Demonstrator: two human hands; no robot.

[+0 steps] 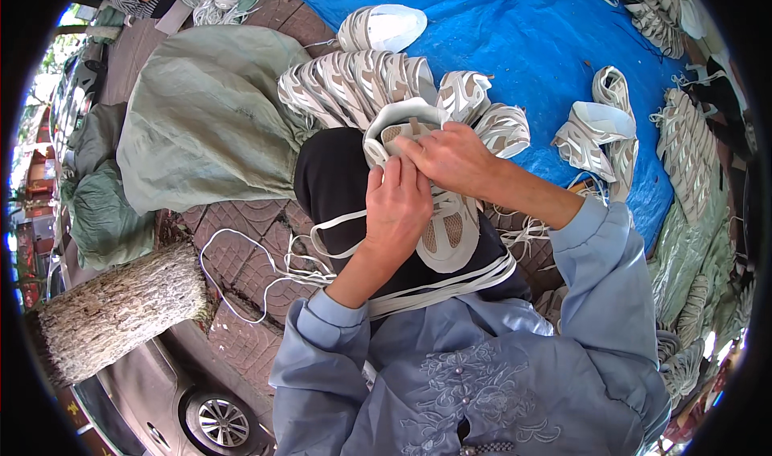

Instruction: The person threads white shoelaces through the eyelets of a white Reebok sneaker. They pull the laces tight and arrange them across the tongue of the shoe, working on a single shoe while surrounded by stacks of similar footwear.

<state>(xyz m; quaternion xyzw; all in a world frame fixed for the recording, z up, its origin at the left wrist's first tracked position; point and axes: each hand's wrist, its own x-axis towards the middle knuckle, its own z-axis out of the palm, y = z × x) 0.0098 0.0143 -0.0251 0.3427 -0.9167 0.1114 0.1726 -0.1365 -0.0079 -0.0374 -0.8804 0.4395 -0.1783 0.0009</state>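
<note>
Outdoors, patterned paving [241, 343] meets a car [149, 392] at eight o'clock. At one, a blue tarpaulin [523, 46] probably keeps shoes off the ground. At twelve, a row of sneakers [354, 86] nests, likely saving room. Black trousers [326, 170] support a beige-and-white sneaker [444, 235] at centre, toe toward six, seemingly for steadiness. The left hand [398, 203] and right hand [458, 160] grasp it near the collar, fingertips partly hidden. White laces [492, 276] cross the lap, perhaps within easy reach.
</note>
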